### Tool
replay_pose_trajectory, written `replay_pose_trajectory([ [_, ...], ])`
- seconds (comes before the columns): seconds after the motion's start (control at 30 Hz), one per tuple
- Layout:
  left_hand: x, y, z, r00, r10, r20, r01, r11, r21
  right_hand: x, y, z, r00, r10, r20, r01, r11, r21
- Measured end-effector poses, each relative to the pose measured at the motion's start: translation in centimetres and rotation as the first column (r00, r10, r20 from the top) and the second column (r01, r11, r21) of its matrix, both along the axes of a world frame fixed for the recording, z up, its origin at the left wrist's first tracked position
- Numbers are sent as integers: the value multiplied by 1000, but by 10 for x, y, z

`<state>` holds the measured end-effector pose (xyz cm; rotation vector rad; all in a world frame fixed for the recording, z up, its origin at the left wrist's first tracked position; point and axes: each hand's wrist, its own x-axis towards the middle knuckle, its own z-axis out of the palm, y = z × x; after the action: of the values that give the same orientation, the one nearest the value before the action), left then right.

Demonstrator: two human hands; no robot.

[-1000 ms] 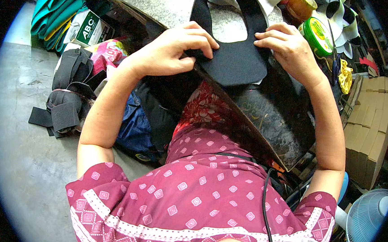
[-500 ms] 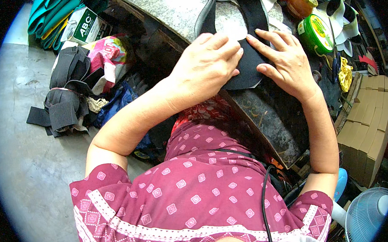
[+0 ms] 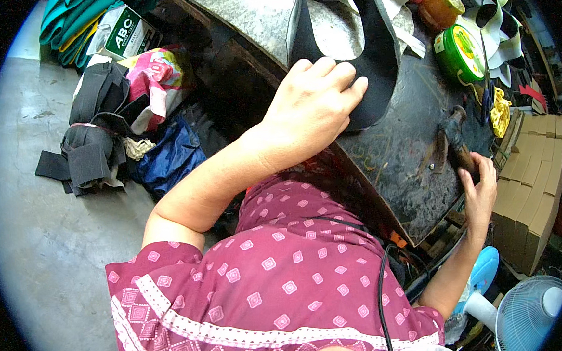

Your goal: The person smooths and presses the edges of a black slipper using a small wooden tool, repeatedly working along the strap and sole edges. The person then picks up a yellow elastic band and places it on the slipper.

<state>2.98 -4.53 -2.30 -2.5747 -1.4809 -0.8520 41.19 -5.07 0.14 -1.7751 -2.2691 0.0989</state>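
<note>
A black looped piece of sheet material (image 3: 380,57), perhaps a shoe upper, lies on the work table with a large oval opening in its middle. My left hand (image 3: 312,105) is closed on its near left edge, fingers curled and thumb on the black surface. What lies under the palm is hidden. Farther right, my right hand (image 3: 480,184) has its thumb and fingers around the near end of a dark, worn hammer (image 3: 455,136) that lies on the table top.
A green round tub (image 3: 460,52) and a brown-orange jar (image 3: 441,9) stand beyond the hammer. Yellow cord (image 3: 501,112), stacked cardboard (image 3: 530,174) and a fan (image 3: 532,314) are at the right. Bundled black strips (image 3: 90,150) and a blue bag (image 3: 172,156) sit on the floor at left.
My right hand has left the black piece and moved right and nearer to the hammer. My left hand stays on the piece, whose loop is now spread wider.
</note>
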Motion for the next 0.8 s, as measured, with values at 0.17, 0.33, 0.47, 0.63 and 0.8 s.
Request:
replay_pose_trajectory([
  [0.17,9,-5,-5,997,2,71,-6,998,60,-39,8,9,851,-11,-525,8,1000,-8],
  [0.33,9,-9,-9,994,0,107,-8,997,72,-122,35,34,605,268,-749,-117,961,250],
  [0.47,8,-8,-11,990,-7,139,-7,995,100,-159,47,26,868,456,-195,-395,873,284],
  [0.63,7,-8,-13,971,-38,236,8,992,126,-147,42,39,796,357,-489,-267,932,246],
  [0.8,5,-18,-16,960,-31,277,15,998,59,-166,34,27,884,451,-126,-416,880,231],
])
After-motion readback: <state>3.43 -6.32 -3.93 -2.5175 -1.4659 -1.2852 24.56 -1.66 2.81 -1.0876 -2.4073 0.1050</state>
